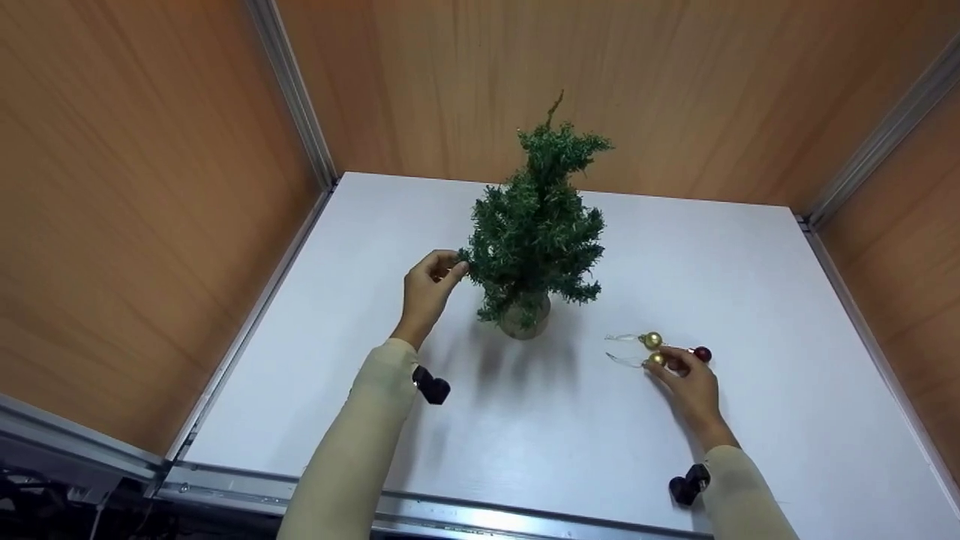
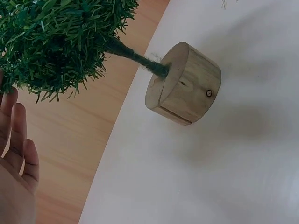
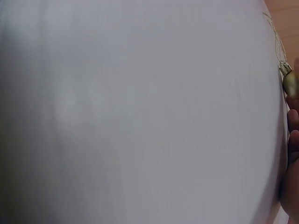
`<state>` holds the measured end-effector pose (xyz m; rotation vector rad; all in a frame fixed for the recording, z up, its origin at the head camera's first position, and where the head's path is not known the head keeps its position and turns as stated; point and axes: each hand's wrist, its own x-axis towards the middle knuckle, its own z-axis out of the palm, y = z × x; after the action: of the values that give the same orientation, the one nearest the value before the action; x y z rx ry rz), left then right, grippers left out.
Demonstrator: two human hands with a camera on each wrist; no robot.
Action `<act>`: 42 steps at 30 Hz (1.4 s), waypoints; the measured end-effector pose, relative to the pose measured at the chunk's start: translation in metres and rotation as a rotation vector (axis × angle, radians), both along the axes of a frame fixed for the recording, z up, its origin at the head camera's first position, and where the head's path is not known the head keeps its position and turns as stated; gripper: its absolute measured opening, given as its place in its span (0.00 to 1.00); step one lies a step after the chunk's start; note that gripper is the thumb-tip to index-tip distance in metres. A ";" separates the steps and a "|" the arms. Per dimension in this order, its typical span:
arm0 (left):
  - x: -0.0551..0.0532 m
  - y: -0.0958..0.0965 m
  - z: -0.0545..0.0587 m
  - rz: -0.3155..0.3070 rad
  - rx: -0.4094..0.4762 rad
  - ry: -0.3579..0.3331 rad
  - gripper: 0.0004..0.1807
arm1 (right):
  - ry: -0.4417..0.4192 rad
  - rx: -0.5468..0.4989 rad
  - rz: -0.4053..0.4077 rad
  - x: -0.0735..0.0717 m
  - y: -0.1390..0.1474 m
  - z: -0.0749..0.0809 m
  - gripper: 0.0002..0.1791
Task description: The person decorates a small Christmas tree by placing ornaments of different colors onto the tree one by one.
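One green tree (image 1: 536, 232): bushy, thin bare tip, round wood base (image 2: 187, 86), upright on white table (image 1: 300, 360). Three baubles to its right: far gold bauble (image 1: 652, 340), near gold bauble (image 1: 658, 359), dark red bauble (image 1: 702, 354). Left hand (image 1: 427, 289) stretched forward, pinching tree's left edge; right hand (image 1: 694, 386) low, fingertips grasping near gold bauble.

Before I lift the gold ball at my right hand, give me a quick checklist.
1. Wooden base upright on table: ok.
2. Left hand on tree: ok, appears to pinch its outer edge.
3. Right hand on nearer gold ball: ok, holding it.
4. Hanging loops untangled: ok, the gold balls' loops lie apart.
5. Right hand clear of other ornaments: not ok, farther gold ball and dark red ball sit close beside it.
6. Grip firmness: cannot tell.
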<state>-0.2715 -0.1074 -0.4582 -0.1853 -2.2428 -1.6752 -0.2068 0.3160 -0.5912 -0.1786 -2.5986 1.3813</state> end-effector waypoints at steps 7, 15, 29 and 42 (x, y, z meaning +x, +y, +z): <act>0.000 0.001 0.005 0.006 -0.044 -0.015 0.15 | -0.007 0.022 0.014 0.003 0.000 0.000 0.27; -0.001 0.002 0.003 -0.002 -0.037 -0.023 0.15 | 0.005 -0.001 0.016 0.004 0.002 0.001 0.23; -0.002 0.001 -0.001 -0.006 -0.017 -0.021 0.16 | 0.033 -0.009 0.015 0.004 0.000 -0.001 0.22; -0.002 0.001 -0.001 -0.009 -0.001 -0.011 0.16 | 0.012 -0.112 0.031 0.005 0.000 0.002 0.21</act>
<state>-0.2734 -0.1062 -0.4589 -0.1868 -2.2546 -1.6837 -0.2018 0.3158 -0.5893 -0.1465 -2.5260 1.5342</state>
